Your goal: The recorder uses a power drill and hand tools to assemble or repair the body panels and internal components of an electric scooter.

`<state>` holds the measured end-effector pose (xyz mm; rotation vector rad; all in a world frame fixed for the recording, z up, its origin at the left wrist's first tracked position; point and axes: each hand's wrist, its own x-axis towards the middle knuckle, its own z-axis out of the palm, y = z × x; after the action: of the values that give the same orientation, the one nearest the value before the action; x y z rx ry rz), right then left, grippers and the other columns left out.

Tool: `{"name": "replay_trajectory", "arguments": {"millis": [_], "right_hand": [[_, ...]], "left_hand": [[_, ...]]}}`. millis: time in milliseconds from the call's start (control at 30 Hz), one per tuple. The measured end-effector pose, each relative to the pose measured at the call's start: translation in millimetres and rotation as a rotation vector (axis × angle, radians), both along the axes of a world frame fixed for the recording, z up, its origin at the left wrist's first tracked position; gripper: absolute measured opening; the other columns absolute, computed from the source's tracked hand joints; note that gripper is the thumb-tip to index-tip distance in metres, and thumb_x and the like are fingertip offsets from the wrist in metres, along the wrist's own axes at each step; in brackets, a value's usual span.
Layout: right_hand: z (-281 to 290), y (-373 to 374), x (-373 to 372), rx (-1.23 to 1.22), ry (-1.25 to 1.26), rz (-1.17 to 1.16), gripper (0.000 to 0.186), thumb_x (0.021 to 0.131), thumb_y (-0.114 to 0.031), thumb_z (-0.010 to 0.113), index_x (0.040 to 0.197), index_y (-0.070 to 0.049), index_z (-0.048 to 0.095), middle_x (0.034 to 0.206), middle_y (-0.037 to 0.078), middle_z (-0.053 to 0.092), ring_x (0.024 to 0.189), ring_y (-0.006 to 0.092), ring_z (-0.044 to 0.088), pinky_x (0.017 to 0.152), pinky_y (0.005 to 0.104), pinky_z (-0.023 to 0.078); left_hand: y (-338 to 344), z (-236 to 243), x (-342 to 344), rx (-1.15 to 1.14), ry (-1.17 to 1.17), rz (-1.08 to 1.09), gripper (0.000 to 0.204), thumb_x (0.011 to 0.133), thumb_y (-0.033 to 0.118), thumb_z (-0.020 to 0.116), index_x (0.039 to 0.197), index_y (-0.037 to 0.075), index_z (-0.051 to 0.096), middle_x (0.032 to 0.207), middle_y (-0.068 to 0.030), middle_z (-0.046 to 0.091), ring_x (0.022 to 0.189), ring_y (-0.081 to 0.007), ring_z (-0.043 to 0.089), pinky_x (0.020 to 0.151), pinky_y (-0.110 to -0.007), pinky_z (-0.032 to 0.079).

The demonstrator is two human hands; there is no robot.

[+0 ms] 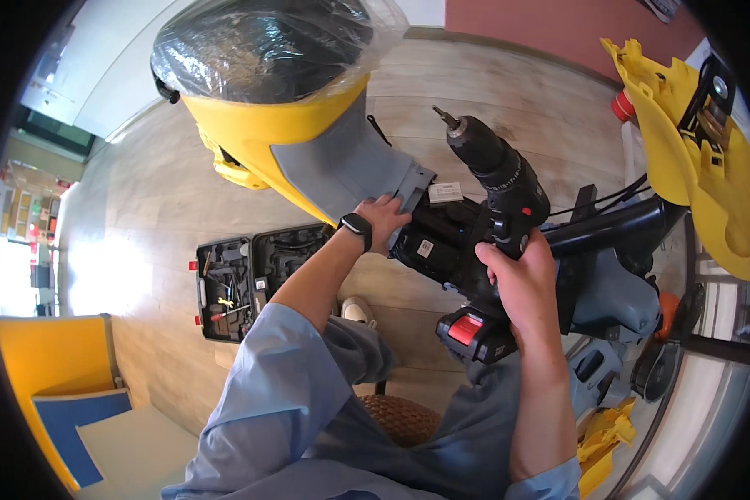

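My right hand (521, 279) is wrapped round the handle of a black cordless drill (496, 171). The drill has a bit in its chuck, pointing up and away, and a battery pack with a red latch at its base. My left hand (382, 221), with a dark watch on the wrist, lies on the lower edge of a grey panel (333, 162). Its fingers are stretched over that edge. The panel belongs to a yellow scooter body (267, 125) with a seat (262, 46) under clear plastic. Beside that hand, a black compartment (429, 242) with a white label shows below the drill.
An opened tool case (225, 287) lies on the wooden floor at left. Yellow body panels (675, 125) and a black tube (617, 229) stand at right. Grey and yellow parts (604, 437) lie lower right. Yellow and blue boards (79, 433) are at lower left.
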<state>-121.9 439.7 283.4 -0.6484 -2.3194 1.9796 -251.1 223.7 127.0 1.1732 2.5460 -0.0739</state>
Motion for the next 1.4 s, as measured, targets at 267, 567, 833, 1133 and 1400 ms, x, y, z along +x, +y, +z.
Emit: {"name": "replay_trajectory", "arguments": {"millis": [267, 567, 833, 1133, 1400], "right_hand": [[-3.8, -0.6, 1.1, 0.029, -0.017, 0.012, 0.034, 0.072, -0.009, 0.068, 0.101, -0.001, 0.053, 0.088, 0.009, 0.063, 0.077, 0.0184, 0.060, 0.071, 0.0316, 0.048], [0.6, 0.4, 2.2, 0.018, -0.021, 0.014, 0.033, 0.072, -0.008, 0.067, 0.100, -0.001, 0.053, 0.087, 0.010, 0.063, 0.078, 0.0182, 0.060, 0.072, 0.0308, 0.047], [3.4, -4.5, -2.1, -0.076, -0.032, -0.016, 0.030, 0.074, -0.005, 0.067, 0.100, 0.000, 0.053, 0.088, 0.006, 0.062, 0.077, 0.0137, 0.058, 0.071, 0.0287, 0.047], [5.4, -21.0, -9.2, -0.204, 0.024, -0.144, 0.030, 0.074, -0.002, 0.069, 0.098, -0.002, 0.051, 0.081, 0.002, 0.055, 0.066, 0.0085, 0.053, 0.061, 0.0237, 0.044], [-2.0, -10.1, -21.1, -0.037, 0.095, -0.345, 0.053, 0.067, 0.011, 0.071, 0.114, -0.001, 0.049, 0.106, 0.006, 0.057, 0.094, 0.0151, 0.057, 0.085, 0.0280, 0.046]], "left_hand": [[20.4, -36.3, -5.3, -0.240, 0.058, -0.301, 0.054, 0.053, 0.031, 0.076, 0.106, 0.022, 0.064, 0.119, 0.0003, 0.053, 0.124, -0.0216, 0.039, 0.101, -0.045, 0.034], [22.7, -34.8, -13.0, -0.242, 0.062, -0.439, 0.053, 0.049, 0.031, 0.076, 0.100, 0.020, 0.067, 0.114, 0.0005, 0.058, 0.127, -0.0206, 0.039, 0.113, -0.049, 0.017], [13.5, -46.0, -11.5, -0.078, 0.120, -0.390, 0.039, 0.057, 0.023, 0.070, 0.096, 0.019, 0.067, 0.112, 0.0002, 0.058, 0.124, -0.0196, 0.042, 0.113, -0.048, 0.017], [42.4, 7.2, 44.7, -0.064, -0.225, -0.065, 0.054, 0.062, 0.027, 0.077, 0.110, 0.015, 0.056, 0.108, -0.0064, 0.059, 0.109, -0.0245, 0.054, 0.085, -0.044, 0.046], [51.3, 85.0, 127.1, 0.010, -0.372, -0.007, 0.017, 0.083, 0.019, 0.051, 0.082, 0.016, 0.067, 0.078, -0.0017, 0.065, 0.080, -0.0224, 0.064, 0.072, -0.037, 0.041]]}}
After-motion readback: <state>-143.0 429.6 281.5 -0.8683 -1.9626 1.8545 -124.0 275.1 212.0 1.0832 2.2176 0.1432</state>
